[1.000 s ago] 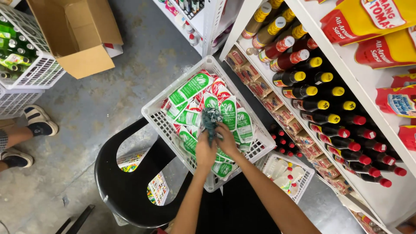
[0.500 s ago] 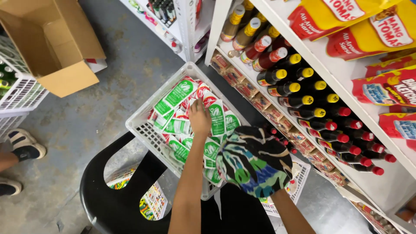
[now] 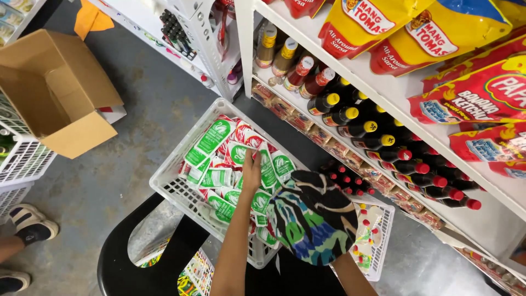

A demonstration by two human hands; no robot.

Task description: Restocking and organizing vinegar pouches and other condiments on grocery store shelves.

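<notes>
Head view: left hand (image 3: 251,171) now flat, fingers together, on the green-and-white sachets (image 3: 230,164) in the white basket (image 3: 181,189). Right hand has lifted the patterned cloth (image 3: 312,216) clear; its grip is hidden. Sachets are uncovered.

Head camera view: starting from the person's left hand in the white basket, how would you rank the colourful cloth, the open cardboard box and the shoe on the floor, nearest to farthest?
From the left hand:
1. Colourful cloth, just right of the hand, at the white basket's near edge.
2. Open cardboard box, on the floor, upper left.
3. Shoe, at the far left edge of the floor.
</notes>
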